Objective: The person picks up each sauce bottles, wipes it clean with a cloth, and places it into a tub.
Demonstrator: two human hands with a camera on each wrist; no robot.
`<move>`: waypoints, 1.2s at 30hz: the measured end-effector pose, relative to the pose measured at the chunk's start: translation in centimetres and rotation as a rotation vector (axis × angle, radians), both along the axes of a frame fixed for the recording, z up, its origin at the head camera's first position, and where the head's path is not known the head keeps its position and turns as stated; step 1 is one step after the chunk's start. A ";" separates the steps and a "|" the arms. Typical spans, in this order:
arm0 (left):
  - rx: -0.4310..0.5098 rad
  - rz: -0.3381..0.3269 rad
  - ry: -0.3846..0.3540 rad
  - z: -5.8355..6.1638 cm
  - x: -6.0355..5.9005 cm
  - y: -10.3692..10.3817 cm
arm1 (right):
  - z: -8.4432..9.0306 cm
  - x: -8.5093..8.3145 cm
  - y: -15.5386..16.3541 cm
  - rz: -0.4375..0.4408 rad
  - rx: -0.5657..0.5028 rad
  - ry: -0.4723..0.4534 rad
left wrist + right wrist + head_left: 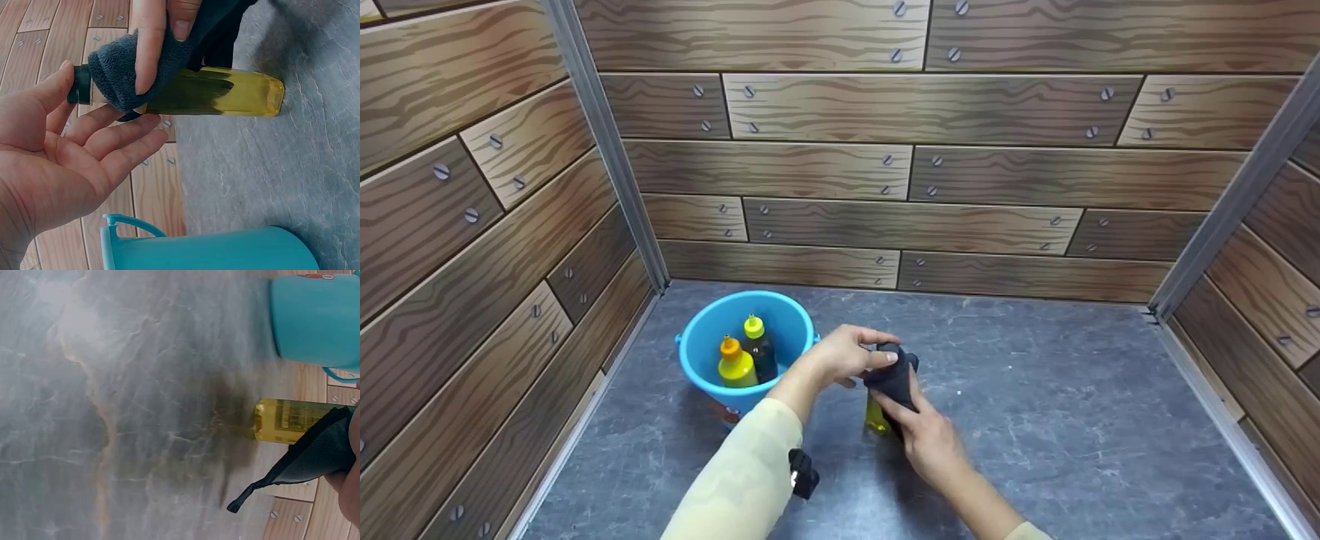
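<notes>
A grey bench (1035, 390) lay under wood-print walls (885, 165). The blue bucket (701, 352) stood near the back left corner of the bench, and every place below is told from it. Inside it two bottles stood upright and touching: one yellow with an orange cap (734, 364), one dark with a yellow cap (759, 349). Just right of the bucket, a bottle of yellow liquid (236, 93) stood on the bench, its dark cap (80, 84) uppermost. A dark cloth (129, 73) wrapped its upper part, neck and shoulder. The right hand (926, 439), on the bottle's far side from the bucket, gripped the cloth around the bottle, fingers and thumb curled over it. The left hand (844, 352), between bucket and bottle, lay open with relaxed fingers, the thumb tip touching the cap and the fingers just beside the cloth, gripping nothing
</notes>
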State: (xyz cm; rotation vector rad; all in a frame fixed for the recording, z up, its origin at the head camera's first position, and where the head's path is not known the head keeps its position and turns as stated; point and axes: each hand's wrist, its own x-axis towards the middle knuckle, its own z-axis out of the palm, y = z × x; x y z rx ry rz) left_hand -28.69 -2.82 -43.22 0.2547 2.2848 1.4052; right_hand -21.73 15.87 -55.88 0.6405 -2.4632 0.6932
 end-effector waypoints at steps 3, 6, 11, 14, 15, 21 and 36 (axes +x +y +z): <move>-0.002 -0.003 0.015 0.1 0.0 0.1 | -0.3 0.0 -0.1 -0.007 -0.006 0.016; 0.001 -0.004 0.020 0.3 0.1 0.2 | -0.6 0.1 -0.1 -0.022 -0.005 0.004; -0.003 0.000 0.002 0.5 0.1 0.2 | -1.2 0.1 -0.1 -0.031 -0.003 0.017; -0.004 -0.001 -0.001 0.6 0.1 0.2 | -1.5 0.1 -0.2 -0.034 0.003 0.033; -0.005 0.000 0.001 0.6 0.1 0.1 | -1.6 0.0 -0.2 -0.037 0.009 0.033; -0.010 0.013 0.014 0.3 0.2 0.0 | -2.3 0.0 -0.1 -0.040 0.061 0.028; -0.024 0.031 0.005 0.1 0.1 0.2 | -4.2 0.5 0.6 -0.024 0.219 -0.063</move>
